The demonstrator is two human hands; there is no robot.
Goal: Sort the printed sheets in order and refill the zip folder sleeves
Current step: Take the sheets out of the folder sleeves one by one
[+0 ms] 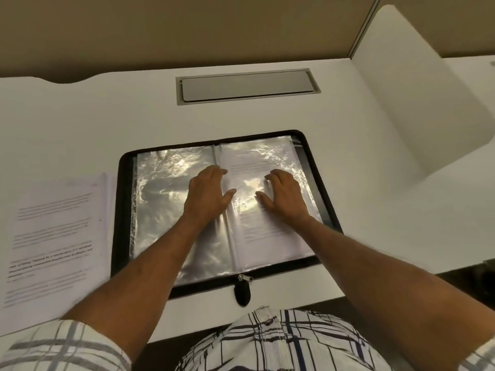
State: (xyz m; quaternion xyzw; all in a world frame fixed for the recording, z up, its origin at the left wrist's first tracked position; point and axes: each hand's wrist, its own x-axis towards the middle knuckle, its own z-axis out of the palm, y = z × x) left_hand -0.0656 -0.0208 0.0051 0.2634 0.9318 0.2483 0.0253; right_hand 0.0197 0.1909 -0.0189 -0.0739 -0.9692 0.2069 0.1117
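Note:
A black zip folder (pixel 325 188) lies open on the white desk, its clear plastic sleeves spread left and right. The left sleeve (pixel 163 199) looks empty and shiny. The right sleeve (pixel 267 236) holds a printed sheet with faint text. My left hand (pixel 207 192) rests flat near the folder's spine, fingers spread. My right hand (pixel 284 194) presses flat on the right sleeve over the sheet. A stack of printed sheets (pixel 53 236) lies left of the folder. The zipper pull (pixel 243 287) hangs at the near edge.
A grey cable-hatch cover (pixel 247 86) is set into the desk behind the folder. A white partition (pixel 417 103) rises at the right. The desk's near edge runs just in front of my checked shirt.

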